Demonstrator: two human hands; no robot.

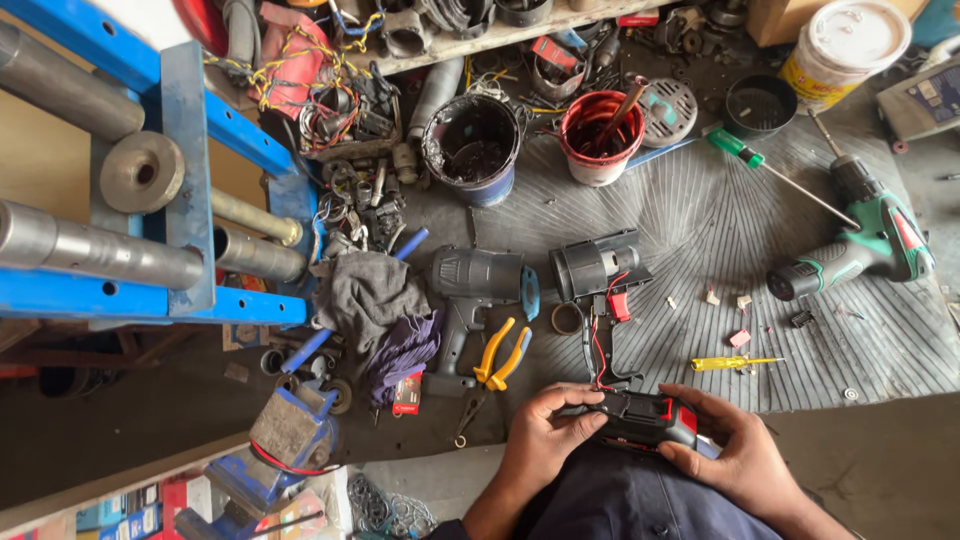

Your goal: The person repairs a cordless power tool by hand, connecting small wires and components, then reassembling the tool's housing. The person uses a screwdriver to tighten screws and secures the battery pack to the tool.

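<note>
Both hands grip a black and red plastic battery pack [640, 417] low in the view, just above the person's lap: the left hand [545, 440] curls its fingers over one end, the right hand [735, 452] cups the other. Red wires run from it up to an opened black drill body [597, 268] on the ribbed grey floor mat [800, 200]. Beyond, a black bucket [472, 148] holds dark residue, and a red tub [601, 137] holds dark liquid with a stick.

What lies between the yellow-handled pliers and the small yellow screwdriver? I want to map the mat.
In the head view, an opened drill half with red wires lies between the pliers and the yellow screwdriver.
</note>
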